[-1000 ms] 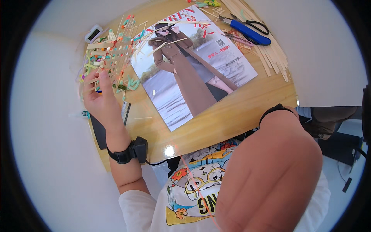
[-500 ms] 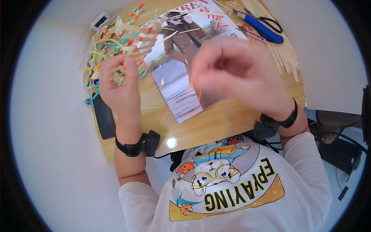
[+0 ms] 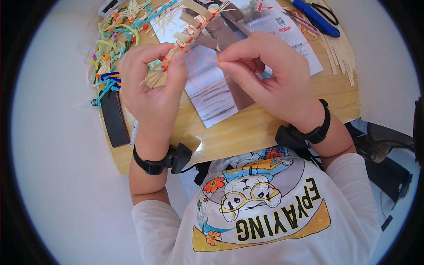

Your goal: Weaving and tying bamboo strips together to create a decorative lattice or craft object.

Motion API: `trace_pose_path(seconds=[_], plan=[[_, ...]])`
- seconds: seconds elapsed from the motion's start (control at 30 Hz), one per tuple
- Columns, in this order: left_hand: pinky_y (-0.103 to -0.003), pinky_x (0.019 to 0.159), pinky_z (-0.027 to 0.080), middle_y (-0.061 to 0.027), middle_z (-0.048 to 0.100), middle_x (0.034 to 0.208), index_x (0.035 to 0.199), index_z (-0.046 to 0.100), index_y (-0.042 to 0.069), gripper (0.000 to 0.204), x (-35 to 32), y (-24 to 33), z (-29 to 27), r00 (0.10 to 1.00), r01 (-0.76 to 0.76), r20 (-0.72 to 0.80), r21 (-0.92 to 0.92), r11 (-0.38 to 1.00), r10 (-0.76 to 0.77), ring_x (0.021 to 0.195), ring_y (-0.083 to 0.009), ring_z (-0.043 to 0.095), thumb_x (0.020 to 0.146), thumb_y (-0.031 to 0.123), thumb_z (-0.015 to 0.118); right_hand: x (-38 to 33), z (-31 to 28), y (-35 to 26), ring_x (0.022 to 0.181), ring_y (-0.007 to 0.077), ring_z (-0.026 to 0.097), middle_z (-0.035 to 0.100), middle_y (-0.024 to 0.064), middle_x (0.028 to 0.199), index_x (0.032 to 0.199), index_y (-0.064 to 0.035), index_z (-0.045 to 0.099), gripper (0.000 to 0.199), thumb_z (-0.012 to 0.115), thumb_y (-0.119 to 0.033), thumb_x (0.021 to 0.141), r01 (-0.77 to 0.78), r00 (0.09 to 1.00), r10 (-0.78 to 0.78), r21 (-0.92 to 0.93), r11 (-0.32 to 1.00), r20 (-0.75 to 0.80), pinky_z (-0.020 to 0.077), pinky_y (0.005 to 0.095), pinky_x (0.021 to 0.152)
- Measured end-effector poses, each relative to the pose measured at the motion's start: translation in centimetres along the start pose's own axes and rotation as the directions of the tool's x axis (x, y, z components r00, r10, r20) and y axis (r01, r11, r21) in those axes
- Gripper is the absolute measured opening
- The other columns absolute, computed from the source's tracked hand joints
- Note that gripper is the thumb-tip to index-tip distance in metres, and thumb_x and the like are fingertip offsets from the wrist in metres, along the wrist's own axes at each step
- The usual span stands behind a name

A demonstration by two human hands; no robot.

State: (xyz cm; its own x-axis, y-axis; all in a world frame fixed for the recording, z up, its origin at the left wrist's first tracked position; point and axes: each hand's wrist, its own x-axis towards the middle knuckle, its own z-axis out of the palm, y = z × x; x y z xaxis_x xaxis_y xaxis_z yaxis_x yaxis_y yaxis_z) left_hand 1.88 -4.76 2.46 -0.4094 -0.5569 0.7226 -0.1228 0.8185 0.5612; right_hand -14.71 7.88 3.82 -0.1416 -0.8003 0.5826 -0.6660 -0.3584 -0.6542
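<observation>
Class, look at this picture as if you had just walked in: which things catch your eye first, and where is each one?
At the centre, the left hand grips a bundle of thin wooden sticks bound with orange thread, while the right hand pinches the thread's loose end. Behind the left hand, at the table's far left, lies a bright tangle of coloured pipe cleaners. Blue-handled scissors rest at the far right beside pale wooden strips.

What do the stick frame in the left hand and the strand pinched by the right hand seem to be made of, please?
Stick frame: probably wood or bamboo; pale, matte, thin straight slats lashed crosswise. Strand: likely orange thread or thin cord; limp, curving loosely below the right hand.
</observation>
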Motion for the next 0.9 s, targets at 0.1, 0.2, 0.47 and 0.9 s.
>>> trace_pose_path(seconds=[0.1, 0.2, 0.47, 0.9], plan=[[-0.031, 0.08, 0.044, -0.0035, 0.066, 0.085, 0.087, 0.065, 0.008, 0.017, -0.1, 0.0, 0.1, 1.0, -0.01, 0.009, 0.007, 1.0, 0.01, 0.082, -0.0202, 0.058, 0.074, 0.007, 0.076, -0.1, 0.5, -0.2, 0.061, 0.0028, 0.051, 0.064, -0.0002, 0.078, 0.094, -0.004, 0.069, 0.01, 0.069, 0.0, 0.085, 0.031, 0.997, -0.03, 0.011, 0.999, -0.068, 0.0398, 0.0184, 0.053], [-0.031, 0.079, 0.044, -0.004, 0.066, 0.085, 0.088, 0.065, 0.008, 0.018, -0.4, 0.1, 0.3, 1.0, -0.024, 0.016, 0.001, 1.0, 0.024, 0.081, -0.0203, 0.058, 0.074, 0.007, 0.077, -0.2, 0.8, -0.5, 0.06, 0.003, 0.051, 0.063, -0.0004, 0.077, 0.093, -0.0038, 0.069, 0.009, 0.07, -0.001, 0.084, -0.091, 0.992, 0.096, 0.071, 0.993, -0.077, 0.0398, 0.0186, 0.051], [-0.029, 0.075, 0.045, -0.0057, 0.065, 0.086, 0.089, 0.063, 0.005, 0.019, -0.8, 1.1, 0.6, 0.999, -0.016, 0.049, -0.048, 0.999, 0.018, 0.08, -0.0191, 0.058, 0.075, 0.004, 0.076, -0.1, 1.3, -0.1, 0.06, 0.0021, 0.051, 0.062, -0.0015, 0.077, 0.092, -0.0036, 0.067, 0.007, 0.07, -0.004, 0.085, -0.122, 0.984, 0.136, 0.123, 0.985, -0.114, 0.0407, 0.0189, 0.052], [-0.033, 0.085, 0.04, 0.0, 0.063, 0.084, 0.089, 0.064, 0.012, 0.023, -0.5, 0.7, 0.7, 0.959, -0.281, 0.052, 0.088, 0.956, 0.277, 0.078, -0.0169, 0.058, 0.072, 0.006, 0.078, -0.1, 1.8, -0.3, 0.065, 0.0046, 0.058, 0.063, 0.0013, 0.078, 0.101, 0.0007, 0.063, 0.015, 0.066, -0.009, 0.09, -0.455, 0.848, 0.506, 0.707, 0.541, 0.159, 0.0474, 0.0192, 0.059]])
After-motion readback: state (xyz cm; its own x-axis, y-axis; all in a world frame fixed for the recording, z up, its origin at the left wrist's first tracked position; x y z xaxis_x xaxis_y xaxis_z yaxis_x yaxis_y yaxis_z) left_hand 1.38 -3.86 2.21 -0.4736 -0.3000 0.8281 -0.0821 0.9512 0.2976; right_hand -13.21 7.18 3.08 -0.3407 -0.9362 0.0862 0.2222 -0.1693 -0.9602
